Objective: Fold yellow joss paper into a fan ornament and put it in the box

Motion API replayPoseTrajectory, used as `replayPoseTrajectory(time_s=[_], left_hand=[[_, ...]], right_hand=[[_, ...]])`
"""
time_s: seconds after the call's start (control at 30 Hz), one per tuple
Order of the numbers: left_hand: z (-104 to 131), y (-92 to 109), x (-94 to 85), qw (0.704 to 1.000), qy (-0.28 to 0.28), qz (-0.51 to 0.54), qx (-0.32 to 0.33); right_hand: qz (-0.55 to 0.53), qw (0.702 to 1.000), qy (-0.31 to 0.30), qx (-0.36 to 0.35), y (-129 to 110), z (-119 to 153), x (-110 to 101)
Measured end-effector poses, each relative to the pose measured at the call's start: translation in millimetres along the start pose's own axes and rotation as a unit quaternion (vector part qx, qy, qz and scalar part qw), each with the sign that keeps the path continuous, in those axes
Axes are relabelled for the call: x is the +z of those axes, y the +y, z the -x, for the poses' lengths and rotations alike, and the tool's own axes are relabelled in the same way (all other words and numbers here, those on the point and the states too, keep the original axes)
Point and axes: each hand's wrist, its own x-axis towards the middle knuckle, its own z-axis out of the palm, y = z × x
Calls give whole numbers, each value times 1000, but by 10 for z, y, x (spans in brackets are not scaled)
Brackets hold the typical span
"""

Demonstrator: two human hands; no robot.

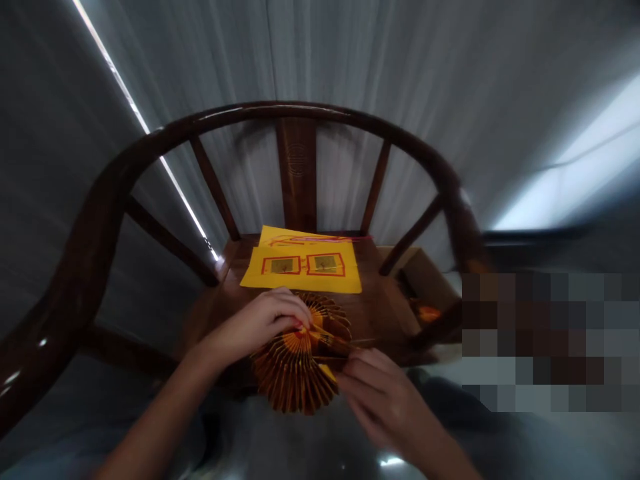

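A round pleated paper fan (295,377), golden brown with a yellow-orange middle, is spread out over the front of the chair seat. My left hand (275,317) pinches it near its centre, where a bit of red shows at the fingertips. My right hand (373,387) has its fingers closed on the fan's right edge, where some folds are gathered and a gap runs toward the centre. Behind the fan lie yellow paper sheets (303,283) with two red-framed gold squares printed on them. Thin pink and red strings (320,239) rest across the rear sheet.
The dark wooden chair seat (373,310) bears the papers. Its curved armrest and backrest rail (300,107) wraps around the sides and back. At the right stands a cardboard box (425,273) with something orange inside. Grey corrugated wall rises behind; the far right is pixelated.
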Motion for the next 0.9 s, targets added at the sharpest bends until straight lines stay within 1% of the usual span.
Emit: replayPoseTrajectory(time_s=[0.07,0.2,0.3,0.47,0.53,0.6,0.7,0.77,0.83,0.9], left_hand=[[1,1,8,1000,2,-1,0],[-9,52,1,1000,-4,-4,-2],[-20,91,-9,1000,-7,-14,-4],[-13,94,3,1000,-1,-20,-5],[-6,82,12,1000,4,-17,-7],[-4,75,17,1000,5,-17,-10],[-8,82,12,1000,2,-23,-8],[-12,92,4,1000,-3,-24,-9],[-16,99,-2,1000,-8,-23,-12],[-17,97,-1,1000,-8,-19,-13]], right_hand=[[14,1000,-3,-3,2,4,0],[86,995,25,-34,32,3,25],[128,990,21,-48,67,4,55],[139,990,12,17,104,11,73],[144,989,16,31,101,1,77],[153,988,25,10,85,-19,82],[152,986,27,-64,39,-64,80],[136,986,19,-95,8,-91,69],[119,988,16,-101,-9,-105,57],[113,990,11,-85,-3,-100,50]])
